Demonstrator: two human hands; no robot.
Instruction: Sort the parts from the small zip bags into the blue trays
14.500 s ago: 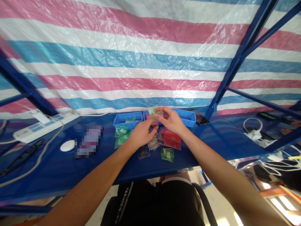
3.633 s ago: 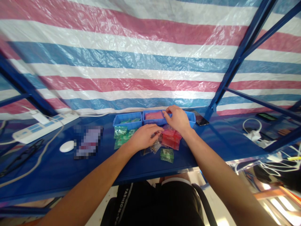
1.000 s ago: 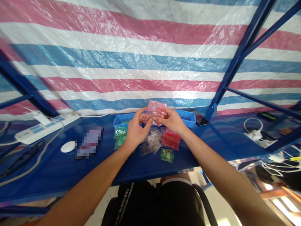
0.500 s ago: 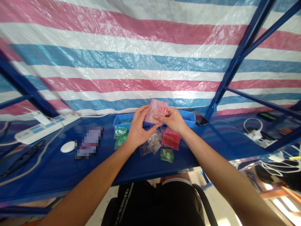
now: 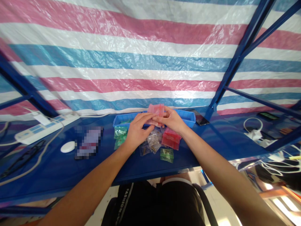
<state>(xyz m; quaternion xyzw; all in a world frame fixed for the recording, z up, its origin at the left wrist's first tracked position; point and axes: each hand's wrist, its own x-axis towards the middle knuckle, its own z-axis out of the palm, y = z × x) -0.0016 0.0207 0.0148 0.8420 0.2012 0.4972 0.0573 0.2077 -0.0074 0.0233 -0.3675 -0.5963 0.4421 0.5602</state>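
A small translucent pink zip bag (image 5: 156,109) is up between my hands, over the middle of the blue trays. My right hand (image 5: 172,120) pinches its right side between thumb and fingers. The fingers of my left hand (image 5: 139,128) close around its lower left side, hiding part of it. Right below lie clear bags (image 5: 154,142) with small brass-coloured pieces inside. Red zip bags (image 5: 171,138) are piled under my right hand, and green bags (image 5: 120,132) sit left of my left wrist. Another green bag (image 5: 166,155) with small metal pieces lies nearer the table edge.
Blue plastic trays (image 5: 189,115) stand along the back of the blue table (image 5: 94,175). A white power strip (image 5: 47,127), a cable, a white round object (image 5: 67,147) and a pixelated object (image 5: 89,142) are at left. A dark phone (image 5: 201,119) lies at right.
The pink bag has come down slightly and tipped, now looking folded or bunched. My left fingers have moved in over its lower side. The bags on the table have stayed put.
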